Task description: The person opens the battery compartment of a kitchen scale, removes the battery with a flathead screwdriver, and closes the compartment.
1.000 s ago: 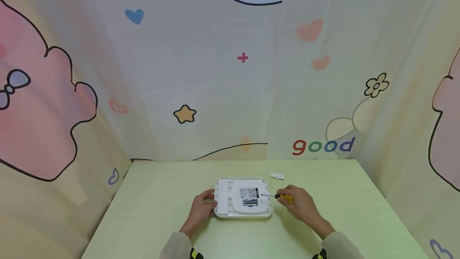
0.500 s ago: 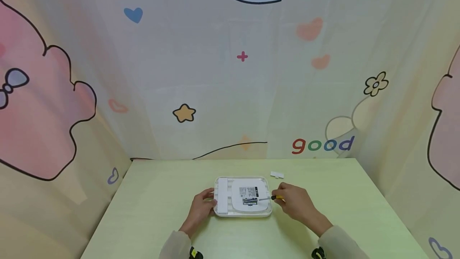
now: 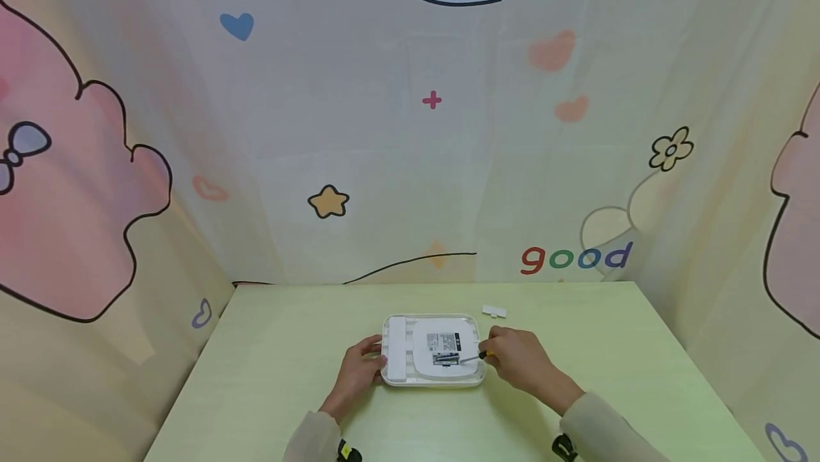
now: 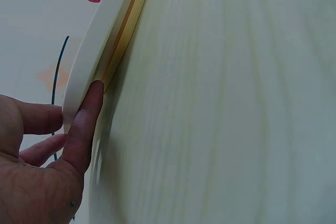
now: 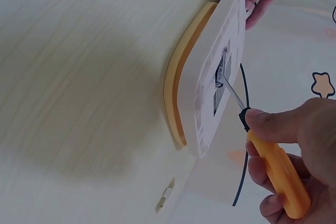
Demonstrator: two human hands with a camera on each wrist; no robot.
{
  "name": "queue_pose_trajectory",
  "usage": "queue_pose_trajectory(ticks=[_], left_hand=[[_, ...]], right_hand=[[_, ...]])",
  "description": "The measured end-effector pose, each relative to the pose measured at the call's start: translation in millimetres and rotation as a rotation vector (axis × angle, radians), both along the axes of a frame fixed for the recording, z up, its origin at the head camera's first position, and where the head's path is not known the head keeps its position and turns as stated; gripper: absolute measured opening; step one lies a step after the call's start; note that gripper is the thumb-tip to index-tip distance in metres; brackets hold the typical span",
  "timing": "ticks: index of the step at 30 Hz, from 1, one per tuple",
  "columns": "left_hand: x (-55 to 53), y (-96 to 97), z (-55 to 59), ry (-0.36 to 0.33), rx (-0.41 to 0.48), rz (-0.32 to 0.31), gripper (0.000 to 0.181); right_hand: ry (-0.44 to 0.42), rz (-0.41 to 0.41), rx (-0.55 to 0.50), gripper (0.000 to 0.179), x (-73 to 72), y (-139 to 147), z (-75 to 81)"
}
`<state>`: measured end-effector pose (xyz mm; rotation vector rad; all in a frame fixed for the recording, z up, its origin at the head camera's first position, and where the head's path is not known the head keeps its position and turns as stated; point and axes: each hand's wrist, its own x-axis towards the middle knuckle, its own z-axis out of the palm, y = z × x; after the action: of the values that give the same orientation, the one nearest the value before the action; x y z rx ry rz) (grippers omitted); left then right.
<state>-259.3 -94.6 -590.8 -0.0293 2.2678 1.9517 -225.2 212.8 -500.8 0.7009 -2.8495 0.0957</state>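
Note:
A white device (image 3: 397,349) with rounded corners lies underside up, showing a printed label and an uncovered battery compartment (image 3: 438,359) with batteries inside. Beneath it, the right wrist view shows a yellow layer (image 5: 172,95). My left hand (image 3: 356,372) pinches the device's left edge between thumb and fingers. In my right hand (image 3: 522,360) is a screwdriver (image 5: 281,174) with a yellow-orange handle and black collar. Its metal shaft slants down to the compartment, the tip at the right end of the batteries. Whether the tip touches a battery is too small to tell.
Behind the device, a small white battery cover (image 3: 494,312) lies on the pale wood-grain table (image 3: 275,348). A printed curtain (image 3: 384,120) hangs along the table's back edge and both sides.
My right hand has moved slightly left, bringing the screwdriver tip from beside the label down to the battery compartment's right end. My left hand stays on the device's edge.

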Motion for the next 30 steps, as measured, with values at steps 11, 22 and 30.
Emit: queue_pose_trajectory(ticks=[11, 22, 30], left_hand=[[-1.8, 0.0, 0.0, -0.016, -0.01, 0.005, 0.05], [-0.3, -0.1, 0.3, -0.015, -0.008, 0.004, 0.051], [-1.4, 0.9, -0.6, -0.021, -0.014, 0.013, 0.051]], right_hand=[[-0.005, 0.032, 0.021, 0.011, -2.9, -5.6, 1.1], [-0.01, 0.059, 0.132, 0.005, -5.2, -20.3, 13.8], [0.039, 0.041, 0.266, 0.014, -7.9, -38.6, 23.2]])
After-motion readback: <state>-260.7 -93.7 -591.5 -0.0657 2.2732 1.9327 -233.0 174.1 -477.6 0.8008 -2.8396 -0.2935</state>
